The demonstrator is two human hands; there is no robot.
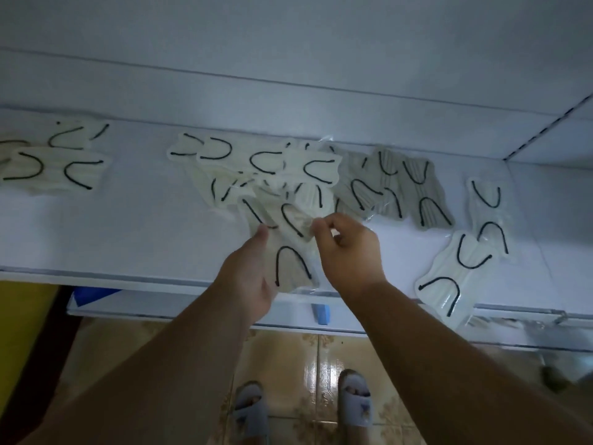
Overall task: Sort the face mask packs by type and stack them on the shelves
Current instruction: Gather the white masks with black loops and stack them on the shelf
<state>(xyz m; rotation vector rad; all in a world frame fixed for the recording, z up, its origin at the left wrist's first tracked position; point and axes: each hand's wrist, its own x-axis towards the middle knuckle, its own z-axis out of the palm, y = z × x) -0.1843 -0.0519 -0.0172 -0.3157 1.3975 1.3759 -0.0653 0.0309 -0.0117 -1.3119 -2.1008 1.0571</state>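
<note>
2 slippered feet (pixel 301 409) are seen on a tiled floor (pixel 321 358). Above them, at the front edge of a white shelf (pixel 128 239), a mask pack (pixel 290 261) is held between both hands: the left hand (pixel 250 274) is cupped under it, and its top corner is pinched by the right hand (pixel 348 248). Behind, a loose pile of packs (pixel 308 175) is spread along the shelf.

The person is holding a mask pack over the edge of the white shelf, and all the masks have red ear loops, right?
Not quite. The head view shows the ear loops are black, not red. The rest holds: the left hand and right hand hold a mask pack over the front edge of the white shelf.
</note>
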